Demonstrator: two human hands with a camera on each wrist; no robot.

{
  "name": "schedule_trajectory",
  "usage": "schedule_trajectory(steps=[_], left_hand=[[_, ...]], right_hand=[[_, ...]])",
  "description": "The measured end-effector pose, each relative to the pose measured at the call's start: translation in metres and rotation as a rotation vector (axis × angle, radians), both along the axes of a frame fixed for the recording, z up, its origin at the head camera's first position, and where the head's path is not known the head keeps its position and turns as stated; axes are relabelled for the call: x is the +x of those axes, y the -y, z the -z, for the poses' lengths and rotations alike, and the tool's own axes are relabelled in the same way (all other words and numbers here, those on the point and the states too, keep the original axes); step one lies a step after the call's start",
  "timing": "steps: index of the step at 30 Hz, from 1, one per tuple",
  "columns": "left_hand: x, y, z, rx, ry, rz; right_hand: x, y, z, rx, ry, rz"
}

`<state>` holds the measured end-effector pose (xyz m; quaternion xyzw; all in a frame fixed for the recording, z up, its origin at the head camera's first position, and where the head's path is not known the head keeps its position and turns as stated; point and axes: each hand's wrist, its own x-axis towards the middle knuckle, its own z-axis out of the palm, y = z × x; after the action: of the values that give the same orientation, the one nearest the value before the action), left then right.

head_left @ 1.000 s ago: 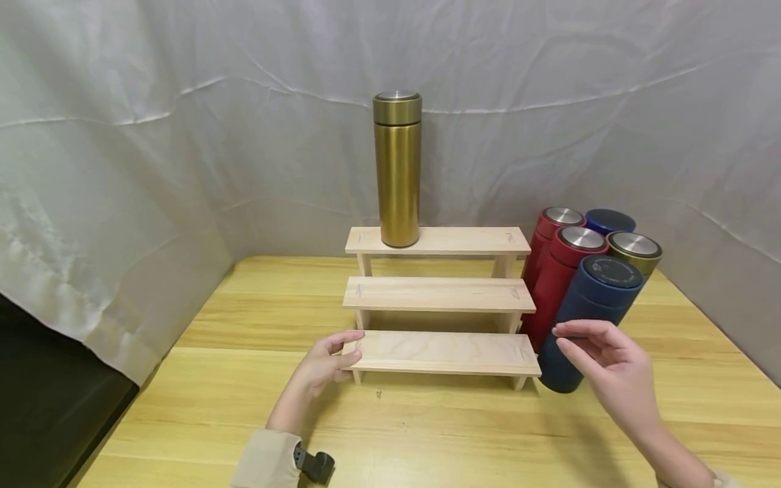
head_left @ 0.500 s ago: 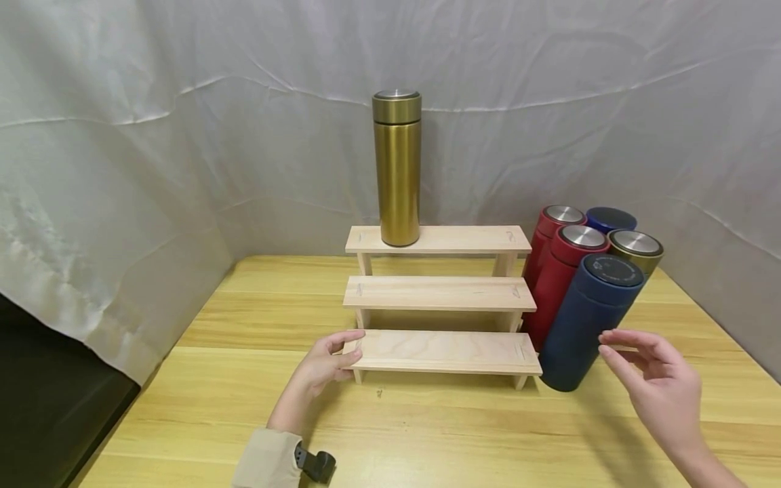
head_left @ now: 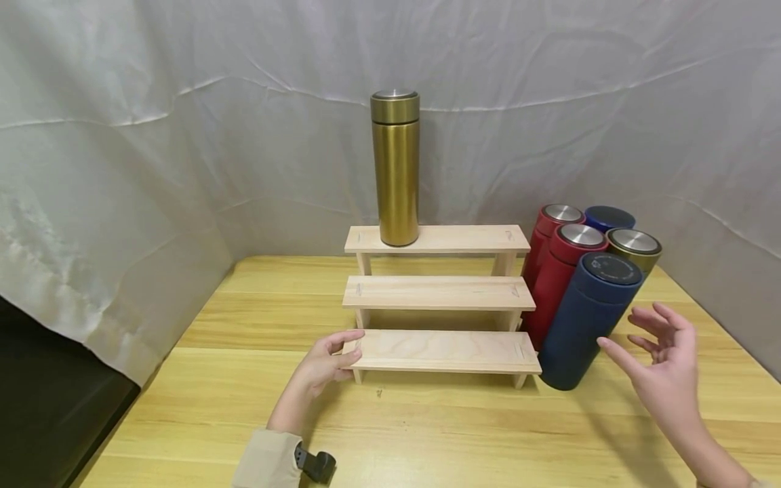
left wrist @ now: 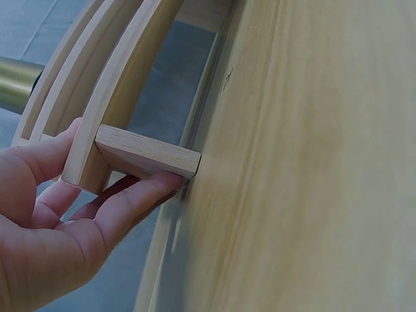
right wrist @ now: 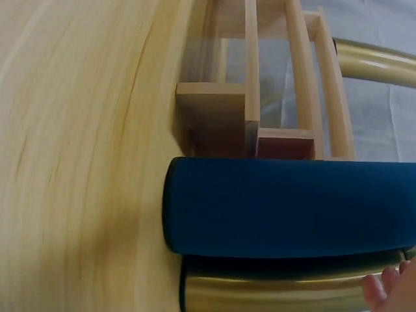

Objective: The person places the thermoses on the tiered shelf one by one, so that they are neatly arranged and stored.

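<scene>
Thumb and fingers of the left hand (head_left: 326, 362) pinch the left end of the lowest shelf (head_left: 439, 350) of the wooden rack (head_left: 439, 293); the right hand (head_left: 668, 362), fingers spread and curved, hangs beside the dark blue bottle (head_left: 588, 318), toward the right edge of the table (head_left: 244, 407) — contact cannot be told. Gripping that bottle well seems to call for a full wrap round its middle, without knocking the gold bottle (head_left: 637, 247) just behind, while the left hand steadies the rack.

Counted: one rack, three shelves, six bottles — two gold, the other on the top shelf (head_left: 470, 239) left of its middle; two red, the front one (head_left: 560, 285) and rear one (head_left: 546, 237) near the rack's right end; two blue, the brighter one (head_left: 610, 217) nearer the table's back right corner
</scene>
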<state>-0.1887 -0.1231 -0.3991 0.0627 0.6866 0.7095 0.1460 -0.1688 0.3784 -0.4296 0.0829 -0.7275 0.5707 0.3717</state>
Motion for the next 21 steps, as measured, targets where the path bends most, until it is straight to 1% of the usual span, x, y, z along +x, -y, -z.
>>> schedule_trajectory(steps=[2, 3, 6, 8, 12, 15, 19, 21], left_hand=[[0.0, 0.0, 0.0, 0.001, -0.001, 0.0], [0.0, 0.0, 0.001, 0.002, 0.0, 0.001], [0.0, -0.001, 0.001, 0.014, 0.006, 0.009], [0.0, -0.001, 0.001, 0.021, 0.008, 0.012], [0.001, -0.001, 0.001, 0.022, 0.007, 0.014], [0.0, 0.0, 0.001, 0.012, 0.002, 0.011], [0.0, 0.0, 0.001, 0.006, -0.001, 0.008], [0.0, 0.0, 0.001, 0.009, 0.001, 0.008]], right_hand=[[-0.006, -0.002, 0.006, -0.014, 0.036, 0.001], [-0.007, -0.001, 0.007, 0.003, 0.06, 0.017], [-0.008, 0.007, 0.006, 0.063, 0.129, 0.065], [-0.008, 0.012, 0.004, 0.082, 0.166, 0.073], [-0.007, 0.019, 0.001, 0.106, 0.236, 0.031], [-0.007, 0.023, 0.001, 0.156, 0.291, -0.001], [-0.006, 0.029, 0.001, 0.219, 0.342, -0.014], [-0.006, 0.031, 0.0, 0.227, 0.36, -0.015]])
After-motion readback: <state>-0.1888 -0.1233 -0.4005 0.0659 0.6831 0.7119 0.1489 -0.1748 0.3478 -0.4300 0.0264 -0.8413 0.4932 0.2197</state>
